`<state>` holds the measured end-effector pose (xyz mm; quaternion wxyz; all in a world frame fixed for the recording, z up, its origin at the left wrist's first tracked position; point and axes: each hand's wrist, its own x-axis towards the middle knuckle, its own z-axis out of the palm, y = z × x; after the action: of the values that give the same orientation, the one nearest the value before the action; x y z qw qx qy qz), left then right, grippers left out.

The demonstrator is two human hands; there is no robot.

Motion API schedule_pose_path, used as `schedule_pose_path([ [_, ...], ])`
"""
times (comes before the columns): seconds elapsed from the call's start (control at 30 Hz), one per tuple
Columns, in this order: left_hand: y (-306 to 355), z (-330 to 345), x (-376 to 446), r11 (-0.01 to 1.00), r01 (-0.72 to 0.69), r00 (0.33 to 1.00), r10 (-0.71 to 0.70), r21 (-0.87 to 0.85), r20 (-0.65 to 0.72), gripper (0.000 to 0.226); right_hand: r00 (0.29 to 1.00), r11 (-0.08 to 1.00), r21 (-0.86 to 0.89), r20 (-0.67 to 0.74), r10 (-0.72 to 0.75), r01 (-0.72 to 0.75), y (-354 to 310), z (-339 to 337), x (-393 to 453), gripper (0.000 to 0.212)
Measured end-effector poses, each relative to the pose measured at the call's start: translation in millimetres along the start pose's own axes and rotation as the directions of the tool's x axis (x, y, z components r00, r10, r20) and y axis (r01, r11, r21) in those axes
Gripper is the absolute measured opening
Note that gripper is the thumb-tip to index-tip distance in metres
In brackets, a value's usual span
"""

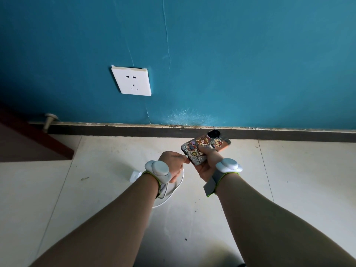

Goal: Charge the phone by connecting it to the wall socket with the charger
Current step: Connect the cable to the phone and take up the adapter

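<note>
My right hand (207,162) grips a phone (204,146) in a cartoon-sticker case, back side up, above the floor near the baseboard. My left hand (172,160) pinches the small plug end of a white charging cable (178,185) right against the phone's lower edge. The cable loops down under my left wrist. The white charger block (135,176) lies on the floor tiles to the left of my left wrist. A white wall socket (132,81) sits on the blue wall, up and to the left, with nothing plugged into it.
A dark baseboard (115,131) runs along the foot of the blue wall. A dark red door (28,143) edge and a metal door stop (48,121) are at the left. The floor is pale tile with a few dark specks.
</note>
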<state>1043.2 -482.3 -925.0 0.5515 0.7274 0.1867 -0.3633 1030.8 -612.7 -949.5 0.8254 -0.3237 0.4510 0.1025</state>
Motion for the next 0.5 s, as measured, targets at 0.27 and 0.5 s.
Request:
schedule_pose_path([
  [0.27,-2.2,-2.5,0.0,0.999,0.033,0.999,-0.033,0.0,-0.008,0.026,1.0,1.0,-0.012,0.0,0.014,-0.014,4.3,0.3,4.9,0.034],
  [0.5,-7.0,-3.4,3.9,0.999,0.047,0.998,-0.047,0.007,-0.03,0.025,1.0,0.998,-0.06,0.009,0.029,-0.028,6.5,2.0,8.7,0.025],
])
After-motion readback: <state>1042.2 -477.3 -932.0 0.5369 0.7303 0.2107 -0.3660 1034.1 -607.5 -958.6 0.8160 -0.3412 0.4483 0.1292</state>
